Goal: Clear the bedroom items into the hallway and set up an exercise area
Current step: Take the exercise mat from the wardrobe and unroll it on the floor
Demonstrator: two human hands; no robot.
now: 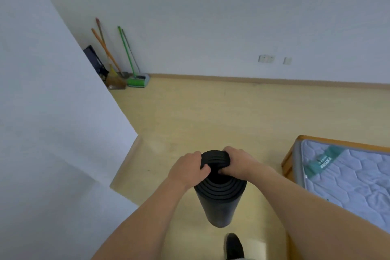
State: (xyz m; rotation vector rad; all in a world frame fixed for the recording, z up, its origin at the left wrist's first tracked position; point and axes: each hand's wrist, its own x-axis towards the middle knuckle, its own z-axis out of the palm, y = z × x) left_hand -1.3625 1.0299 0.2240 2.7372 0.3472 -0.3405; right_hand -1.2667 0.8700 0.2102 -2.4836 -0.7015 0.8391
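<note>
A rolled black exercise mat (219, 202) hangs upright in front of me, above the yellow floor, its spiral top end facing the camera. My left hand (190, 168) grips the left side of the mat's top rim, fingers curled over the edge. My right hand (237, 161) grips the far right of the rim, fingers hooked into the roll. Both forearms reach in from the bottom of the view. The mat's lower end is seen just above my black shoe (233, 246).
A bed with a bare quilted mattress (354, 177) and wooden frame stands at the right. A white wall corner (63, 122) juts in at the left. Brooms and a green mop (135, 69) lean in the far corner. Open yellow floor (211, 112) lies ahead.
</note>
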